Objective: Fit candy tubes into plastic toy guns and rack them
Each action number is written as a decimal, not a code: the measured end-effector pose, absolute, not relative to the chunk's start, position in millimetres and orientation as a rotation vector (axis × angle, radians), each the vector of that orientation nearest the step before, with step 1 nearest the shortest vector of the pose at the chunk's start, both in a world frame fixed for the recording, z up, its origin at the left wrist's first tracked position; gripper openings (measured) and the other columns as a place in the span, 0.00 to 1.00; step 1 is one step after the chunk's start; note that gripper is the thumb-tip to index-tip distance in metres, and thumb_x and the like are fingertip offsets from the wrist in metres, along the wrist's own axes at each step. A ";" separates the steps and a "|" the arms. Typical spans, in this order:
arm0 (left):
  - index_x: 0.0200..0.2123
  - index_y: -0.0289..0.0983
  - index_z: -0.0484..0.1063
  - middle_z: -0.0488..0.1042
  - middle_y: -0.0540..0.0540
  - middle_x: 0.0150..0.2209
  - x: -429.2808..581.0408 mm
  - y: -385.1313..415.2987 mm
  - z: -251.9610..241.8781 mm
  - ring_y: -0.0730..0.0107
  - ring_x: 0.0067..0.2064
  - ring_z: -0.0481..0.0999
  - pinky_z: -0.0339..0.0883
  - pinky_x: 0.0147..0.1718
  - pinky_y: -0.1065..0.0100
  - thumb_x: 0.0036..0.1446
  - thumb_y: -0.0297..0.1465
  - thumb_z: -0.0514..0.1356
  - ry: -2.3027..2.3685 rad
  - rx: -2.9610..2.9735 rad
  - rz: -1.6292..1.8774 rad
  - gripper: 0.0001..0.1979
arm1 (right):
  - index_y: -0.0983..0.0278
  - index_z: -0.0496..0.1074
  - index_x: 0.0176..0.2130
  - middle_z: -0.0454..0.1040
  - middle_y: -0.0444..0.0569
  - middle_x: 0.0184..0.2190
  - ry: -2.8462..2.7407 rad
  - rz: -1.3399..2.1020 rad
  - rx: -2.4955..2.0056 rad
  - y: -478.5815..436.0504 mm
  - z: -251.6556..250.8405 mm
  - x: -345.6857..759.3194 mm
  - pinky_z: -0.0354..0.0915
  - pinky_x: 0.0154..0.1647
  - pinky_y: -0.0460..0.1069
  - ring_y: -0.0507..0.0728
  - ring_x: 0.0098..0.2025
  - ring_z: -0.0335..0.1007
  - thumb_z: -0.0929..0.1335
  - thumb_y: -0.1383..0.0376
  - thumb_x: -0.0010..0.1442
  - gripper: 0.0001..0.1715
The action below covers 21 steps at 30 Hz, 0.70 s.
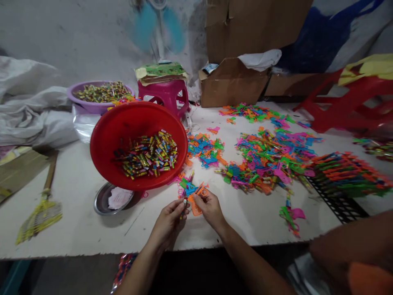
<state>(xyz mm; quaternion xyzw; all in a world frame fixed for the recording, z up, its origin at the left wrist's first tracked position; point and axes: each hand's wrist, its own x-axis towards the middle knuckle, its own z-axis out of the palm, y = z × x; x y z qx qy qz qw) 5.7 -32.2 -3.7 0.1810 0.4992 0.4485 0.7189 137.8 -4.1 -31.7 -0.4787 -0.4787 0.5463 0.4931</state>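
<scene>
Close to the table's front edge, my left hand (172,217) pinches a small candy tube (185,203) in a printed wrapper. Beside it, my right hand (212,209) grips an orange plastic toy gun (195,208), its ring and barrel showing above my fingers. The two items are close together; I cannot tell whether they touch. Just beyond my hands lies a small group of blue and green toy guns (188,188) with a wrapped tube among them. A tilted red basin (104,139) at left holds many similar wrapped tubes (150,153).
A metal bowl (100,200) with pale paper slips stands left, near a yellow fly swatter (39,215). Piles of colourful toy guns (260,159) cover the right side. Behind are a purple basin (72,96), pink stool (181,90), fan (159,28) and cardboard box (230,86). Another person's limb (353,241) shows lower right.
</scene>
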 end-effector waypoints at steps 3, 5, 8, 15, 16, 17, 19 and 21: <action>0.35 0.35 0.74 0.75 0.47 0.29 5.6 -31.9 -7.1 0.78 0.27 0.71 0.63 0.26 0.77 0.38 0.33 0.67 1.126 0.505 1.023 0.16 | 0.64 0.64 0.26 0.59 0.40 0.18 -1.185 1.290 -1.187 -4.4 -33.4 138.9 0.54 0.20 0.44 0.48 0.20 0.53 0.65 0.54 0.51 0.16; 0.35 0.34 0.75 0.76 0.46 0.29 4.2 -32.5 -8.8 0.76 0.28 0.70 0.63 0.27 0.75 0.39 0.34 0.66 1.176 0.633 1.036 0.17 | 0.64 0.64 0.25 0.58 0.39 0.17 -1.218 1.271 -1.210 -4.9 -33.9 139.5 0.52 0.19 0.44 0.48 0.19 0.52 0.65 0.54 0.51 0.16; 0.34 0.34 0.75 0.75 0.48 0.25 1.3 -34.3 -7.5 0.76 0.25 0.68 0.62 0.26 0.73 0.40 0.35 0.65 1.259 0.826 1.025 0.16 | 0.64 0.63 0.24 0.57 0.39 0.16 -1.269 1.235 -1.237 -7.6 -32.0 138.9 0.51 0.19 0.43 0.47 0.18 0.51 0.65 0.56 0.52 0.15; 0.39 0.33 0.74 0.76 0.46 0.29 8.2 -33.1 -5.5 0.71 0.29 0.71 0.64 0.30 0.70 0.43 0.38 0.63 1.207 0.971 0.840 0.20 | 0.64 0.63 0.24 0.60 0.39 0.17 -1.233 1.245 -1.274 -4.7 -36.3 143.6 0.54 0.19 0.43 0.48 0.19 0.54 0.64 0.55 0.51 0.15; 0.42 0.34 0.73 0.76 0.44 0.34 10.1 -32.6 -9.5 0.69 0.33 0.72 0.65 0.34 0.68 0.43 0.39 0.62 1.184 0.961 0.807 0.22 | 0.64 0.63 0.24 0.61 0.40 0.17 -1.224 1.233 -1.304 -0.2 -38.8 151.5 0.54 0.20 0.44 0.49 0.19 0.55 0.64 0.54 0.50 0.16; 0.44 0.35 0.71 0.76 0.42 0.38 11.2 -32.3 -14.8 0.66 0.37 0.72 0.65 0.37 0.67 0.43 0.39 0.62 1.177 0.940 0.785 0.24 | 0.65 0.64 0.24 0.62 0.41 0.17 -1.219 1.198 -1.354 5.1 -41.0 162.8 0.55 0.20 0.44 0.49 0.20 0.57 0.64 0.53 0.49 0.17; 0.48 0.35 0.68 0.72 0.40 0.46 10.2 -32.5 -27.3 0.63 0.43 0.71 0.64 0.42 0.65 0.44 0.41 0.61 1.219 0.905 0.772 0.27 | 0.65 0.66 0.24 0.64 0.43 0.18 -1.219 1.054 -1.537 16.0 -43.5 194.8 0.57 0.23 0.46 0.52 0.21 0.60 0.64 0.50 0.48 0.20; 0.48 0.35 0.68 0.71 0.40 0.48 4.6 -33.4 -39.6 0.64 0.43 0.71 0.63 0.42 0.65 0.44 0.41 0.61 1.309 0.918 0.782 0.27 | 0.67 0.69 0.28 0.67 0.48 0.21 -1.199 0.776 -1.833 24.4 -42.3 233.7 0.60 0.27 0.50 0.57 0.25 0.63 0.64 0.49 0.47 0.23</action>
